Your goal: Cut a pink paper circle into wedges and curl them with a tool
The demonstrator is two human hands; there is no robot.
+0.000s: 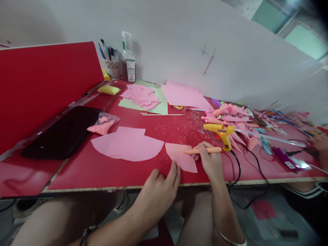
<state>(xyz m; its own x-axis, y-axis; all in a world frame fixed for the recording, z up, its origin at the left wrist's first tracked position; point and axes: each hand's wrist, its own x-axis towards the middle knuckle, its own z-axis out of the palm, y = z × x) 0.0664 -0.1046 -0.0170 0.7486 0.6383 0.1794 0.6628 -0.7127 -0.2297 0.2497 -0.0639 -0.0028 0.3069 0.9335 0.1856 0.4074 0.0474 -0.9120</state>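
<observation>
My right hand (pixel 210 160) grips an orange marker (pixel 214 149), its tip touching a small pink paper piece (pixel 186 163). Orange colouring shows faintly on that piece's upper part. With its fingertips, my left hand (pixel 164 184) presses on the lower edge of the same piece; the thumb stands apart and nothing is gripped. Just left of it lies a larger pink paper cutout (pixel 128 145) with a curved lower edge. A yellow glue gun (pixel 222 131) sits to the right of the marker, its small light glowing.
Pink cones (pixel 235 116) are heaped at the right, near a purple power strip (pixel 288 159) and cables. Pink scraps (pixel 140 95) and pink sheets (pixel 183 94) lie toward the wall. A black tablet-like slab (pixel 64 133), pen cup (pixel 112 68) and bottle (pixel 129 65) stand left; another person's hand (pixel 320 145) is far right.
</observation>
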